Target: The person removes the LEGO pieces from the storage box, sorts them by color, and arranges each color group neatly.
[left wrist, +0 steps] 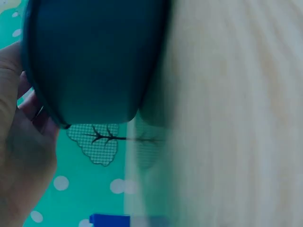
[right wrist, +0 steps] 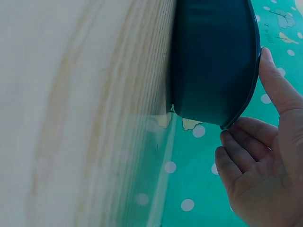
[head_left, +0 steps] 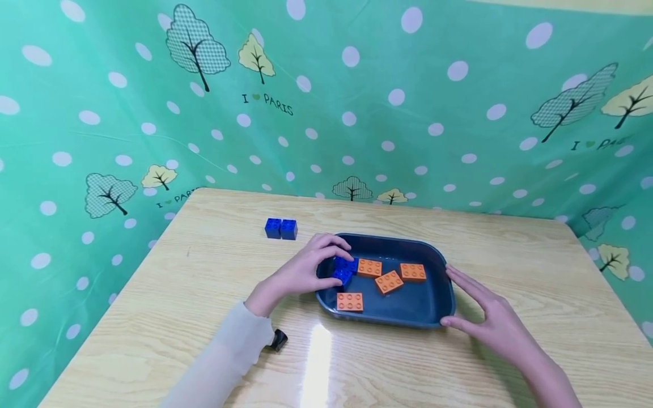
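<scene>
A dark blue rectangular tray (head_left: 393, 322) stands on the table. My left hand (head_left: 311, 266) reaches over its left end, with bent fingers and thumb about the blue toy bricks (head_left: 343, 276) lying there. Fingertips and thumb tip overlap these bricks; whether they pinch one cannot be told. The left wrist view has the rim hiding the fingertips of my left hand (left wrist: 28, 137). At the tray's right end, my right hand (head_left: 492, 317) touches the rim with nearly straight fingers and thumb spread apart. Several orange toy bricks (head_left: 389, 282) lie inside the tray.
Two blue bricks (head_left: 281, 229) sit side by side on the wooden table (head_left: 204, 272), behind and left of the tray. A small black object (head_left: 278, 340) shows beside the left sleeve (head_left: 229, 345). Green dotted cloth (head_left: 326, 102) hangs behind the table.
</scene>
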Available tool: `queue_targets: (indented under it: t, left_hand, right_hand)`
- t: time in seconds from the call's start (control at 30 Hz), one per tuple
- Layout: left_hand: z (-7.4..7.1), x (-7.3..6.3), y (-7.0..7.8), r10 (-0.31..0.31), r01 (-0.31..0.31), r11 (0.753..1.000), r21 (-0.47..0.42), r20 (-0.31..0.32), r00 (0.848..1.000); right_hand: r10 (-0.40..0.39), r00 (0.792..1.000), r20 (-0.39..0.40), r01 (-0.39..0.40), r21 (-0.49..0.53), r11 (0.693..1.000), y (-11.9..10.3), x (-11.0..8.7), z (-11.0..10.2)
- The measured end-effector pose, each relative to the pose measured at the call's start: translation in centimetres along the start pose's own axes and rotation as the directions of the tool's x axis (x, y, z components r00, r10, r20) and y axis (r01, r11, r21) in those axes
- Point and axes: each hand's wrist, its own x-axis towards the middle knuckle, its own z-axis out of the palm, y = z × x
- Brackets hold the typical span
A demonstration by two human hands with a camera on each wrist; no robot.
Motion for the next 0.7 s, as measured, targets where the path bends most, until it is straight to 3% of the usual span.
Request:
queue_targets:
  t: [0.23,0.57,0.7]
  left_hand:
    - [0.36,-0.46,-0.29,-0.070,0.070,0.998,0.003,-0.054,0.996]
    - [0.50,-0.42,-0.52,-0.130,0.129,0.991,-0.018,-0.044,0.991]
    - [0.48,-0.37,-0.27,-0.117,0.115,0.993,-0.034,-0.068,0.991]
  right_hand:
    - [0.010,1.000,-0.001,-0.010,-0.008,1.000,-0.18,-0.11,0.07]
    - [0.001,1.000,-0.003,-0.001,-0.010,1.000,-0.17,0.04,0.05]
    - [0.003,1.000,-0.001,-0.003,-0.012,1.000,-0.13,0.01,0.07]
